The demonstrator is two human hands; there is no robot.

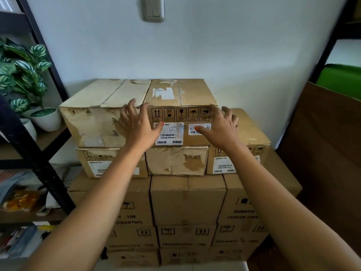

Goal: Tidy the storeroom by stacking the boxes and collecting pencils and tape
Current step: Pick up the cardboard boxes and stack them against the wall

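While both arms reach forward, the left hand (137,126) and right hand (219,125) rest spread-fingered, each grip open, against the front of the top box (175,98) at the frame's centre. It sits beside another box (97,106) on the stacked boxes (187,200). A plant (21,75) stands at left.

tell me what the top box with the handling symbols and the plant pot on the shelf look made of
The top box looks like brown corrugated cardboard, matte, with scuffed, torn patches and paper labels stuck on. The plant pot looks like smooth white glazed ceramic, though it could be plastic.
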